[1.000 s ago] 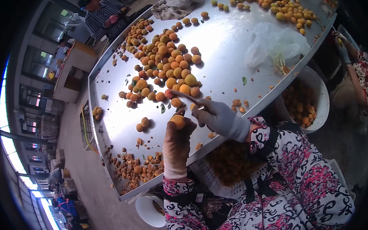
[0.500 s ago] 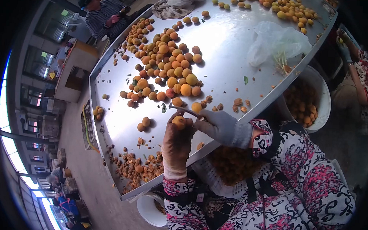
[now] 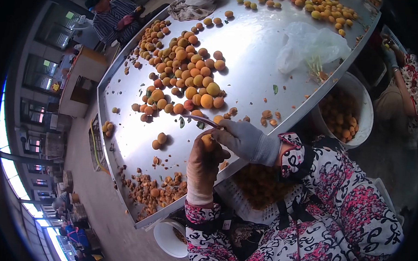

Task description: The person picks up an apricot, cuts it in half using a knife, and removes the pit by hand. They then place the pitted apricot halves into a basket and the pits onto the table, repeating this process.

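Observation:
My left hand (image 3: 202, 169), in a stained glove, is closed around an orange-yellow apricot (image 3: 208, 142) near the front edge of the metal table (image 3: 249, 44). Just to its right, my right hand (image 3: 243, 140) in a grey glove grips a thin curved knife (image 3: 201, 119), whose blade points left over the table. The fingers of both hands meet at the fruit. Beyond them lies a heap of whole apricots (image 3: 188, 77). Split fruit pieces and pits (image 3: 156, 193) are piled at the near left corner.
A clear plastic bag (image 3: 311, 46) and a grey cloth (image 3: 192, 5) lie on the table. Below are a fruit bucket (image 3: 368, 115), a white bucket (image 3: 161, 239) and a fruit-filled crate (image 3: 225, 193). One person (image 3: 114, 19) is at the far left, another person's arm (image 3: 404, 86) at right.
The knife and my right hand have shifted slightly left, with the blade now above the apricot. My left hand has turned slightly around the fruit. The whole view has shifted a little.

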`<state>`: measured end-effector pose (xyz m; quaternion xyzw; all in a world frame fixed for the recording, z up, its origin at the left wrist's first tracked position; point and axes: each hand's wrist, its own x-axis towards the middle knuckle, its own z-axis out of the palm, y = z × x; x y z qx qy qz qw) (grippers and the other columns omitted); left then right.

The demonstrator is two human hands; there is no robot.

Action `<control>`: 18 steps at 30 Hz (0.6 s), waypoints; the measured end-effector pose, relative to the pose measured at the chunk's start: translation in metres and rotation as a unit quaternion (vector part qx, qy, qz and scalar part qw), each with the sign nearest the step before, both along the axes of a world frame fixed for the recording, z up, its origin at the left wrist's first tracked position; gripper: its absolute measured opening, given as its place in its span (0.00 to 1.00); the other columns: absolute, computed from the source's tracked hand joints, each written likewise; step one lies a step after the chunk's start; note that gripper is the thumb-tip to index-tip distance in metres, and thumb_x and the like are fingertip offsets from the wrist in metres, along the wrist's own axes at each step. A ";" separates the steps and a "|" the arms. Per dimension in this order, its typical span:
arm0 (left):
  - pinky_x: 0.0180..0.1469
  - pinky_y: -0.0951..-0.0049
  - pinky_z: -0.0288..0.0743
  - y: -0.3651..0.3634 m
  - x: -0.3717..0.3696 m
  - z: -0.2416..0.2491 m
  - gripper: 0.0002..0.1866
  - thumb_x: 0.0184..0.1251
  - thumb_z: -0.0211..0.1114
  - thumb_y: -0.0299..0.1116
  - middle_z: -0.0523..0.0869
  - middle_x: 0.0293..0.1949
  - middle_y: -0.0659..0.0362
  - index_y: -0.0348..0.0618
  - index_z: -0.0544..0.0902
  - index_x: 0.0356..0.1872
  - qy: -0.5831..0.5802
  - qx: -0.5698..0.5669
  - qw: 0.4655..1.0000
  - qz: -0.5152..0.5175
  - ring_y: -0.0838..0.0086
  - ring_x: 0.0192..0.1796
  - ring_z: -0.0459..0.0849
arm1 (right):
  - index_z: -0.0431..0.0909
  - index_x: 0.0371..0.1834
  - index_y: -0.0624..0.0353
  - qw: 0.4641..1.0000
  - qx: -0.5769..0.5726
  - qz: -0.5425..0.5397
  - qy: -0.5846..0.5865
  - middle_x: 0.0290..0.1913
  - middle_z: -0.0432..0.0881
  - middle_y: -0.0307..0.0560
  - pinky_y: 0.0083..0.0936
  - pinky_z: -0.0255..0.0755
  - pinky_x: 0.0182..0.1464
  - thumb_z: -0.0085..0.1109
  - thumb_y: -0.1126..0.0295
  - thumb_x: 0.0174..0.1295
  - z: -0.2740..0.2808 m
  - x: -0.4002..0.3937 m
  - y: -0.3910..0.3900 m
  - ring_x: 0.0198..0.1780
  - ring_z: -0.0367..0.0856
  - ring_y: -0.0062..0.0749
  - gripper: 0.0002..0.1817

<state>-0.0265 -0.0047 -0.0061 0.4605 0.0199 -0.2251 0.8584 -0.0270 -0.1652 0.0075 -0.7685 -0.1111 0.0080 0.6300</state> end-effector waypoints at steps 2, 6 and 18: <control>0.41 0.69 0.75 0.001 -0.001 -0.002 0.28 0.64 0.54 0.52 0.75 0.34 0.60 0.37 0.70 0.54 0.008 0.000 1.000 0.001 0.73 0.35 0.76 | 0.72 0.40 0.61 1.000 -0.018 -0.001 -0.005 0.27 0.77 0.56 0.32 0.70 0.33 0.47 0.55 0.65 -0.001 0.000 0.001 0.35 0.79 0.50 0.18; 0.40 0.69 0.75 0.002 -0.002 -0.003 0.27 0.64 0.54 0.52 0.76 0.34 0.59 0.37 0.72 0.52 0.036 0.002 0.999 0.009 0.72 0.34 0.77 | 0.71 0.44 0.58 0.999 -0.048 0.017 0.006 0.31 0.80 0.57 0.38 0.72 0.39 0.43 0.55 0.66 0.002 0.001 -0.001 0.37 0.79 0.52 0.18; 0.38 0.73 0.71 -0.013 -0.005 0.005 0.22 0.68 0.49 0.51 0.77 0.32 0.60 0.40 0.73 0.47 0.050 0.042 0.995 0.080 0.73 0.33 0.76 | 0.69 0.37 0.59 0.985 -0.157 -0.057 0.040 0.22 0.77 0.57 0.39 0.72 0.31 0.47 0.54 0.64 -0.009 0.003 0.017 0.30 0.79 0.53 0.17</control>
